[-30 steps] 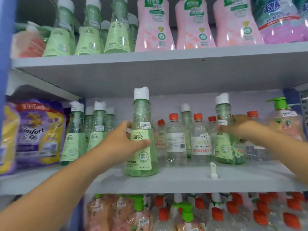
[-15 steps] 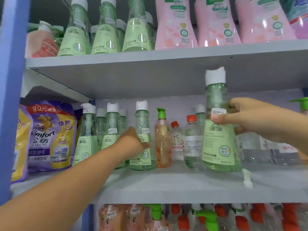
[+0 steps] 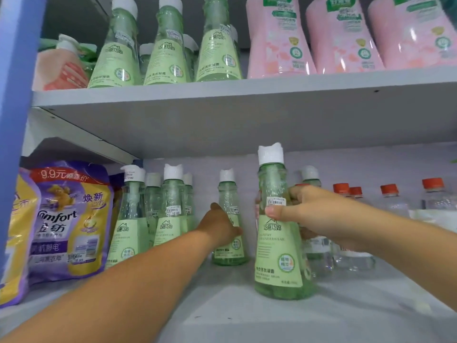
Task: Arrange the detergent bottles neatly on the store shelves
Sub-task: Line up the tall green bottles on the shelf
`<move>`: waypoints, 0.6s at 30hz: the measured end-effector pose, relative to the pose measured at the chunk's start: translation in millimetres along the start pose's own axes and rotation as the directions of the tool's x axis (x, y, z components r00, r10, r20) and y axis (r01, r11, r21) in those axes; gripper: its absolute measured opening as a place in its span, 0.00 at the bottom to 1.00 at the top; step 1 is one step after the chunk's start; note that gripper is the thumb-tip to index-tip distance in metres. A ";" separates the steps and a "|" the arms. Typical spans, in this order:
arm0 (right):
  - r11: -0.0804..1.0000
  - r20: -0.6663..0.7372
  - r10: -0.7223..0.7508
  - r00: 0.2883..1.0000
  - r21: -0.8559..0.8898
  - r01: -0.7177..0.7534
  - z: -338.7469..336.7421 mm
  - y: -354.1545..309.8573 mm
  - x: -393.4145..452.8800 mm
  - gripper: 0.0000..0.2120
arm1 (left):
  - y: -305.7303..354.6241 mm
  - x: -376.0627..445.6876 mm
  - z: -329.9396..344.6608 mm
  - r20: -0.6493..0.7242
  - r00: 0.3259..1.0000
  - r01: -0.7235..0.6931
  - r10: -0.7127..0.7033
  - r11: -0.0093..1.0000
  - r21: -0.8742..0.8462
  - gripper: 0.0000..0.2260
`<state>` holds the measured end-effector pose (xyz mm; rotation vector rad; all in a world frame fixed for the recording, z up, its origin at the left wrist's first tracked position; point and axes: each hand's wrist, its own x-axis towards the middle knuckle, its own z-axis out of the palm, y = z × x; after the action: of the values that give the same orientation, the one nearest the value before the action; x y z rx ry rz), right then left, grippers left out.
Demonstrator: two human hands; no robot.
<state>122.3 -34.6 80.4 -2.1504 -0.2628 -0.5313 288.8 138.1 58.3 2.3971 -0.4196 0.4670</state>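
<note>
On the middle shelf (image 3: 235,308) my left hand (image 3: 218,225) grips a green cone-shaped detergent bottle with a white cap (image 3: 228,243), standing upright deep on the shelf. To its left stands a group of several matching green bottles (image 3: 170,211). My right hand (image 3: 306,212) grips a second, nearer green bottle (image 3: 278,256) around its neck, thumb on the price sticker; its base sits at or just above the shelf surface.
Purple and yellow Comfort refill pouches (image 3: 66,219) lean at the shelf's left end. Clear bottles with orange caps (image 3: 351,243) stand at the right. The upper shelf (image 3: 247,95) carries green bottles and pink bottles (image 3: 341,38). A blue upright (image 3: 17,95) borders the left.
My right hand carried its green bottle leftward and lower, nearer the left-hand bottle. My left hand still holds its bottle deep on the shelf. The view shifted left.
</note>
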 end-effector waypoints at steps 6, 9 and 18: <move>0.996 0.085 0.066 0.994 -0.068 -0.060 20.0 -0.8 27.6 0.23 | -4.4 -2.6 -1.5 -0.097 0.995 -0.001 0.005 0.999 0.048 0.28; 0.978 0.040 0.070 0.997 -0.200 -0.061 32.0 -5.3 37.9 0.21 | -2.6 -12.7 -20.4 -0.156 0.987 -0.031 0.034 0.999 0.020 0.18; 0.920 0.057 0.127 0.990 -0.380 -0.096 65.2 -19.8 75.2 0.20 | -38.8 -31.8 -103.9 -0.616 0.757 -0.359 0.219 0.927 -0.111 0.05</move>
<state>199.6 29.4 95.5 -2.5475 -0.0831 -0.4563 253.5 240.1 98.9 1.8336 -0.5226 1.2088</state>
